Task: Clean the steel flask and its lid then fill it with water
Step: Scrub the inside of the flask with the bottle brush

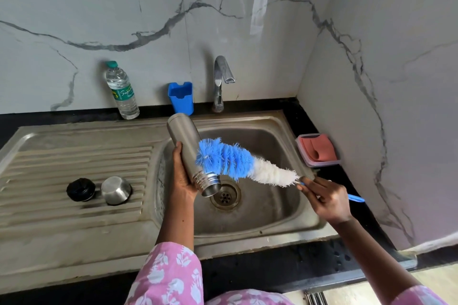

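Observation:
My left hand (181, 176) grips the steel flask (188, 146) over the sink basin (262, 208), tilted with its open threaded mouth pointing down toward the drain (225, 196). My right hand (327, 199) holds the blue handle of a bottle brush (238, 162); its blue and white bristles lie across the flask's side, just above the mouth. On the ribbed drainboard (74, 225) to the left sit the black inner lid (80, 189) and the steel cap (116, 190), side by side.
A tap (220, 82) stands behind the basin, with no water running. Next to it are a blue holder (181, 97) and a plastic water bottle (122, 91). A clear box with a pink sponge (318, 150) sits on the black counter at the right.

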